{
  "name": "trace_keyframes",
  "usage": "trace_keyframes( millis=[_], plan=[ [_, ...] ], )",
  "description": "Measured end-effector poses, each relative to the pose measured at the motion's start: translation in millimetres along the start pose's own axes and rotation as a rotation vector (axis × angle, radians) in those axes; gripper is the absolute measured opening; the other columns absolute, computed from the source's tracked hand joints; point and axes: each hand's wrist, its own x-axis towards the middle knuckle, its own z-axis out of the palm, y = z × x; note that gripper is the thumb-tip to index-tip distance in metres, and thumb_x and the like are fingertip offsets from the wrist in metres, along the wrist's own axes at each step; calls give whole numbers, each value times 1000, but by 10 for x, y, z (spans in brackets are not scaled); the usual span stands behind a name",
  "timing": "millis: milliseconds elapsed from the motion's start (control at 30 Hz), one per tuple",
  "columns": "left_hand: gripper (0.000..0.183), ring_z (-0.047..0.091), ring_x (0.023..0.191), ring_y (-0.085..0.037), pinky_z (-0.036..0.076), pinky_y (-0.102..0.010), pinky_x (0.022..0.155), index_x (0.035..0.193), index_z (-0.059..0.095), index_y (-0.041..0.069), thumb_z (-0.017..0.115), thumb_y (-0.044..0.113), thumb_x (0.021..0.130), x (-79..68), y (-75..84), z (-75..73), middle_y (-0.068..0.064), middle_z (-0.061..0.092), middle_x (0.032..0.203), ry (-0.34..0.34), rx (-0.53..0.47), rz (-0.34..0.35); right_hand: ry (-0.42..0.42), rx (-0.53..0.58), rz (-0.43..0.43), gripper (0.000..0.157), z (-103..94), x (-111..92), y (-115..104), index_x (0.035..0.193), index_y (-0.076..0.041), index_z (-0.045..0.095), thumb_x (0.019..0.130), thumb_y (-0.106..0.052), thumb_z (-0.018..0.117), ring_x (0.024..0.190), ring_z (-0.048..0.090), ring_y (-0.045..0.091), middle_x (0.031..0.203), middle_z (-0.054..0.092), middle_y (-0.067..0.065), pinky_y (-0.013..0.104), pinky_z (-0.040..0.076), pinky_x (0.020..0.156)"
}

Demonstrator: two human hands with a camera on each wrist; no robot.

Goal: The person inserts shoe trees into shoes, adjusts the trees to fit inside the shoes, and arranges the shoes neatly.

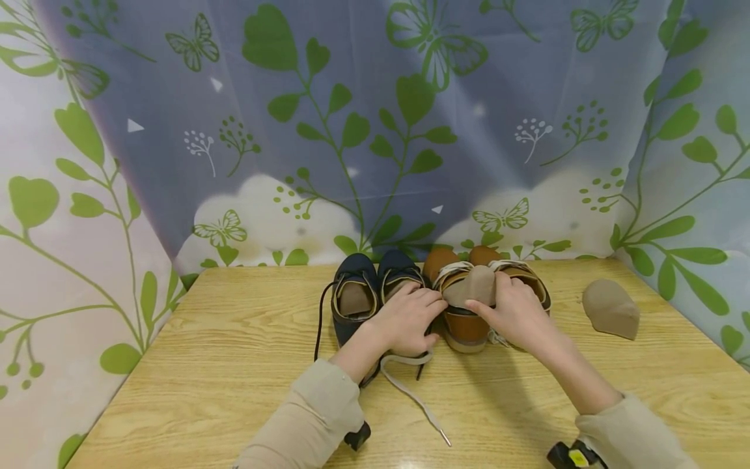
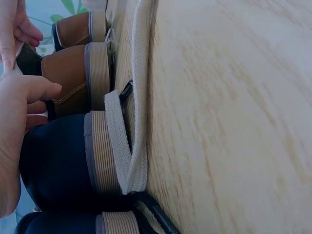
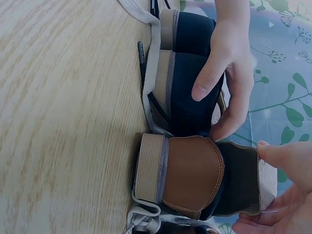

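Note:
My right hand (image 1: pixel 518 312) pinches a beige insole piece (image 1: pixel 482 283) between thumb and fingers. The piece stands partly out of the opening of a brown shoe (image 1: pixel 467 326); its dark underside (image 3: pixel 239 178) shows in the right wrist view. My left hand (image 1: pixel 404 322) reaches over a navy shoe, and its fingertips touch the left side of the brown shoe's collar. Its thumb is spread away and pinches nothing. Another brown shoe (image 1: pixel 485 254) stands to the right, partly behind my right hand.
A second beige insole piece (image 1: pixel 611 309) lies on the wooden table (image 1: pixel 234 339) at the right. Two navy shoes (image 1: pixel 355 263) stand left of the brown pair. A loose beige lace (image 1: pixel 413 394) trails toward the front. Behind the shoes hangs a patterned curtain (image 1: pixel 328 215).

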Motion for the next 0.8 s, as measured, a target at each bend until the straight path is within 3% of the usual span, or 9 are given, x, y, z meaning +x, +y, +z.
trace_keyframes(
  millis=[800],
  plan=[
    [54, 41, 124, -17, 22, -38, 107, 134, 49, 15, 56, 41, 87, -9, -9, -7, -1, 47, 133, 16, -7, 6, 48, -9, -26, 74, 80, 42, -5, 121, 22, 38, 86, -38, 64, 89, 54, 48, 102, 52, 36, 52, 46, 71]
  ],
)
